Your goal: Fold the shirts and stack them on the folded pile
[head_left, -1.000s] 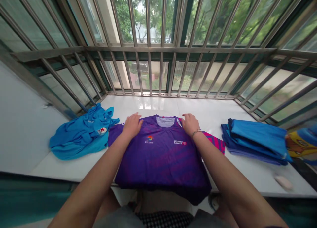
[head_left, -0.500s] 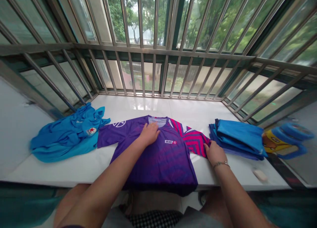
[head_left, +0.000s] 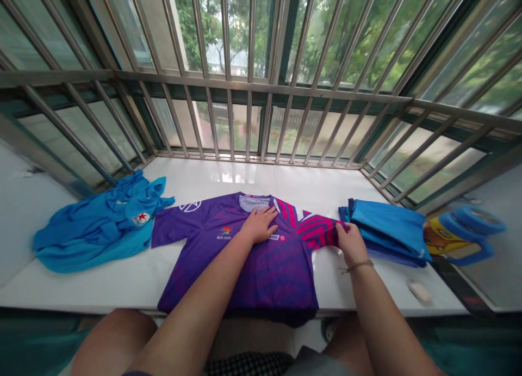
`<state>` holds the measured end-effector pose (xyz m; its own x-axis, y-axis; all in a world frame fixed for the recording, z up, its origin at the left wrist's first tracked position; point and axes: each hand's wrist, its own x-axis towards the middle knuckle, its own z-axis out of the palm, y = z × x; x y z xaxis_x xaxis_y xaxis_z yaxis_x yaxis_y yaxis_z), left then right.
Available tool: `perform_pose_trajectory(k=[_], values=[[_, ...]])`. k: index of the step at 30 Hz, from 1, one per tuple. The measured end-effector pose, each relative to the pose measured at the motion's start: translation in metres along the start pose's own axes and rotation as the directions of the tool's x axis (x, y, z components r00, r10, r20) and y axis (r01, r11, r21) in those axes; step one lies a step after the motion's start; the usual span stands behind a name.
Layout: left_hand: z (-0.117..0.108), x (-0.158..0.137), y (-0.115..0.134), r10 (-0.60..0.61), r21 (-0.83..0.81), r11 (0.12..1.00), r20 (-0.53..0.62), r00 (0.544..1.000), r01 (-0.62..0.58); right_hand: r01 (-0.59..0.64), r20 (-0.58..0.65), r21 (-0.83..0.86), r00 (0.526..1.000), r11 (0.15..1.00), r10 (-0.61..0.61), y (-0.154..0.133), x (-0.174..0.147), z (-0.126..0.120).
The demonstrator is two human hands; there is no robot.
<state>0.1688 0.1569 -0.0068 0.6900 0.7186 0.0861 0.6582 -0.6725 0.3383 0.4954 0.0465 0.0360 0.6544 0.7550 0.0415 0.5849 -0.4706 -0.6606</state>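
A purple jersey [head_left: 269, 272] with a pink-striped sleeve lies spread face up on the white sill, its hem hanging over the front edge. Flat on its chest, just below the collar, rests my left hand [head_left: 260, 225] with the fingers stretched out. My right hand [head_left: 350, 242] pinches the cuff of the striped sleeve between thumb and fingers. The plain purple sleeve on the left reaches to a crumpled blue shirt [head_left: 106, 223]. Close beyond my right hand sits a stack of folded blue clothes [head_left: 387, 223].
A blue and yellow jug [head_left: 465, 232] stands at the right end of the white sill [head_left: 101, 291]. Near the front right edge lies a small pale object [head_left: 420, 292]. Metal window bars [head_left: 244, 87] enclose the back and sides.
My left hand has slid down and right from the collar onto the chest, uncovering a colourful logo. My right hand still holds the sleeve cuff, slightly raised. The view has shifted a little.
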Motion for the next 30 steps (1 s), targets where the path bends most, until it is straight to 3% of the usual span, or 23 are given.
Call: perform_pose_trajectory(k=[3,5,6,7,8,9,10,11,12,14,16,19,21,23,25,30], values=[[0.004,0.002,-0.001,0.004,-0.053,0.999,-0.027,1.000,-0.005,0.125,-0.071,-0.018,0.989,0.992,-0.126,-0.023,-0.014,-0.011],[0.007,0.005,-0.005,-0.011,-0.119,0.993,-0.055,0.998,0.004,0.368,-0.073,-0.080,0.925,0.926,-0.373,-0.042,-0.038,-0.016],[0.008,0.006,-0.008,-0.035,-0.180,0.984,-0.092,0.995,0.018,0.530,-0.008,-0.110,0.846,0.841,-0.534,-0.050,-0.055,-0.016],[0.008,0.007,-0.011,-0.073,-0.253,0.967,-0.145,0.987,0.035,0.689,0.100,-0.119,0.725,0.715,-0.682,-0.056,-0.074,-0.015],[0.008,0.008,-0.015,-0.122,-0.327,0.944,-0.204,0.971,0.050,0.825,0.239,-0.092,0.562,0.557,-0.792,-0.060,-0.094,-0.012],[0.007,0.009,-0.019,-0.176,-0.392,0.918,-0.259,0.950,0.063,0.915,0.369,-0.041,0.388,0.402,-0.845,-0.061,-0.115,-0.008],[0.007,0.009,-0.022,-0.223,-0.441,0.895,-0.303,0.926,0.072,0.959,0.460,0.005,0.249,0.283,-0.852,-0.059,-0.135,-0.003],[0.006,0.009,-0.025,-0.260,-0.470,0.879,-0.332,0.907,0.080,0.978,0.517,0.033,0.160,0.207,-0.841,-0.054,-0.153,0.002],[0.006,0.009,-0.028,-0.282,-0.483,0.871,-0.345,0.895,0.088,0.984,0.547,0.039,0.123,0.172,-0.828,-0.047,-0.168,0.006],[0.006,0.008,-0.030,-0.301,-0.497,0.862,-0.350,0.887,0.097,0.982,0.559,0.005,0.156,0.191,-0.814,-0.031,-0.186,0.010],[0.007,0.007,-0.028,-0.299,-0.503,0.859,-0.350,0.888,0.091,0.959,0.531,-0.058,0.266,0.279,-0.805,-0.016,-0.188,0.008],[0.008,0.006,-0.023,-0.267,-0.487,0.870,-0.345,0.900,0.071,0.881,0.442,-0.181,0.470,0.437,-0.764,-0.005,-0.172,0.000],[0.007,0.005,-0.021,-0.245,-0.471,0.880,-0.339,0.908,0.062,0.831,0.384,-0.222,0.555,0.509,-0.738,-0.007,-0.164,-0.005],[0.006,0.004,-0.019,-0.235,-0.461,0.885,-0.334,0.913,0.059,0.819,0.362,-0.199,0.572,0.538,-0.736,-0.015,-0.167,-0.004],[0.004,0.005,-0.019,-0.234,-0.458,0.887,-0.330,0.915,0.061,0.826,0.366,-0.162,0.558,0.540,-0.745,-0.028,-0.182,0.005],[0.001,0.005,-0.018,-0.242,-0.471,0.879,-0.320,0.916,0.068,0.798,0.342,-0.247,0.603,0.550,-0.721,-0.053,-0.217,0.048]])
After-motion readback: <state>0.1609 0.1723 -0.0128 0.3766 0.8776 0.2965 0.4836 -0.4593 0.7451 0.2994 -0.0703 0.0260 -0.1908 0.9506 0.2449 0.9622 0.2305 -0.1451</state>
